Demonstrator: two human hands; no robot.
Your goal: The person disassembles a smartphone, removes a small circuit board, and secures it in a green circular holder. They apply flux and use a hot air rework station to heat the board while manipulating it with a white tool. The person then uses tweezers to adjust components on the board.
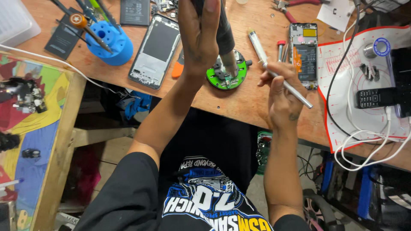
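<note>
Two phones (155,51) flank green holder (227,73); fingers grip hot-air handle (223,34), pinch tweezers (284,83).

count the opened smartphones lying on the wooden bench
2. A silver backless phone frame lies left of the left hand; an opened phone with exposed battery lies beyond the right hand. Others may be hidden.

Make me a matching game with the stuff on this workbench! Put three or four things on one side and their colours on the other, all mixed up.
Things:
1. round holder under the hot-air nozzle
2. tool stand with screwdrivers
3. pliers handles
4. keypad phone

Colours:
A. black
B. green
C. red
D. blue

Pairs: 1-B, 2-D, 3-C, 4-A

The left hand grips the nozzle tool; the right hand holds metal tweezers.
</note>
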